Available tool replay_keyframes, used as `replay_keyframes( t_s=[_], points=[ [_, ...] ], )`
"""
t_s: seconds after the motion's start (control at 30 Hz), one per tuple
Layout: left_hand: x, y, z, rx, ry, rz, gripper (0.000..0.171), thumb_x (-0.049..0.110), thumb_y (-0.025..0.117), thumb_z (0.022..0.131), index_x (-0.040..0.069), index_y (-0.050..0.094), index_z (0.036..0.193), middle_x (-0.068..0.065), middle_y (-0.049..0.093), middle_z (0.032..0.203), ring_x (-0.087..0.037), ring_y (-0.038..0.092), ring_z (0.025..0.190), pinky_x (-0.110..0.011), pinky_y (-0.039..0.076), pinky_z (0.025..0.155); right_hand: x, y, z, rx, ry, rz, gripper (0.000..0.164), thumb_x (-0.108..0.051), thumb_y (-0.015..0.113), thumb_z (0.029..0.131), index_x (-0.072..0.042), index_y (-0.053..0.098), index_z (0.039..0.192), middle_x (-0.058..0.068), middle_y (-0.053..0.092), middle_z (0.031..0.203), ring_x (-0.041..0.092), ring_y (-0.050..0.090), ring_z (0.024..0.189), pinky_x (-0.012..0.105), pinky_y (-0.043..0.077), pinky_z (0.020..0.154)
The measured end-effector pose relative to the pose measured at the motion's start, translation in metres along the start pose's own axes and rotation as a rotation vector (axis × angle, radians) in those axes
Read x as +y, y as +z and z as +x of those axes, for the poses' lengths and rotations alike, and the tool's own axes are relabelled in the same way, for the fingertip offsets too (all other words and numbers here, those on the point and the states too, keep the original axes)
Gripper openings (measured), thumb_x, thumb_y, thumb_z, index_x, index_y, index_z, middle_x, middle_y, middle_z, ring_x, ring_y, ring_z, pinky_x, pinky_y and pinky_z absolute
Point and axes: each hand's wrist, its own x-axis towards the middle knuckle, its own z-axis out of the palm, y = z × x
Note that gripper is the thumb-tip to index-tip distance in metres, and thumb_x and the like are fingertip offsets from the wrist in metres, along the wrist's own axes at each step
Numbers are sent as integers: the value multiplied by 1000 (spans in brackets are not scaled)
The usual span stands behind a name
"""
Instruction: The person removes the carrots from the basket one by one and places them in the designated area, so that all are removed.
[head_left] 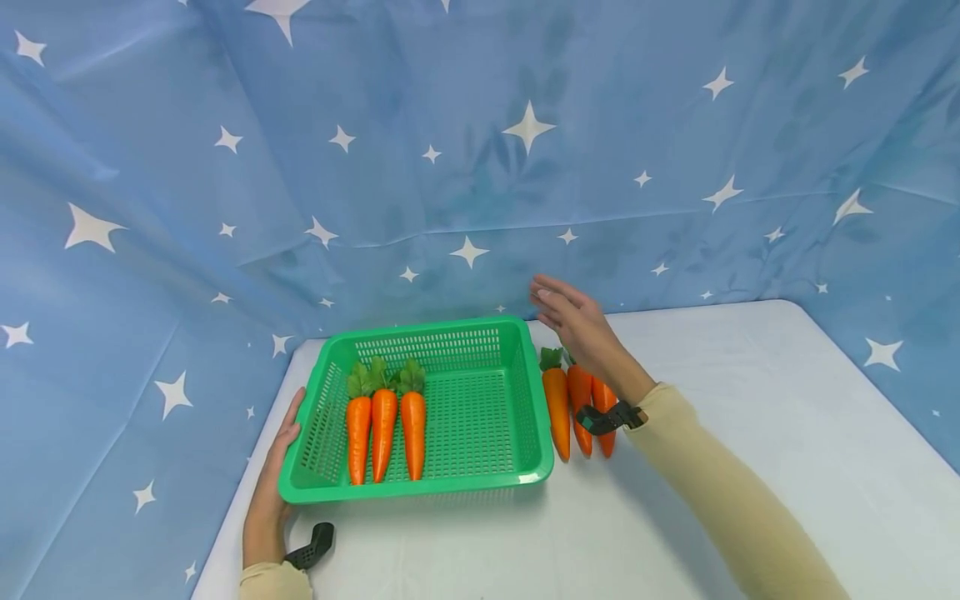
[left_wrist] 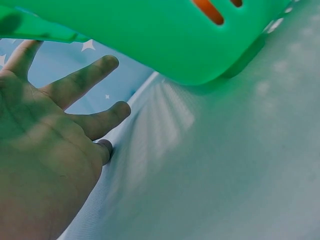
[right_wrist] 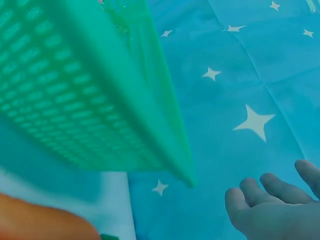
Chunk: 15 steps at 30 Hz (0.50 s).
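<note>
A green plastic basket (head_left: 420, 490) with slotted walls stands on the white table, and three orange carrots (head_left: 383, 429) with leafy tops lie inside its left half. My left hand (head_left: 272, 479) is at the basket's left side, its fingers extended and spread alongside the rim; the left wrist view shows its palm (left_wrist: 40, 165) holding nothing. Past the basket's back right corner, my right hand (head_left: 577, 317) is raised with fingers fairly straight and nothing in it. Below it, three more carrots (head_left: 557, 408) lie against the basket's right side, partly covered by my right wrist.
The white table (head_left: 750, 400) extends to the right of the carrots and in front of the basket. A blue curtain (head_left: 465, 167) with white stars hangs behind the table and along its sides. A black strap device (head_left: 611, 417) is on each wrist.
</note>
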Motion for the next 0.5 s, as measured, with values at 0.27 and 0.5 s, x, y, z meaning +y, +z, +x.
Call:
replay_keyframes(
  t_s=[0.27,0.5],
  points=[
    [3,2,-1,39,-37,2,71,38,21,118,18,-23,169,-24,-22,173,-35,-10,161,-23,22,122,-7,20,8,-13,34,37,57,-18,52,114,0,36,166,21,39,167,36,37,154,45,34,123],
    [6,3,-1,45,-75,15,70,42,21,117,21,-21,170,-22,-19,175,-44,-11,160,-25,26,121,-5,38,15,-41,51,47,56,-16,51,115,2,36,165,22,42,165,41,34,154,48,31,124]
  ],
)
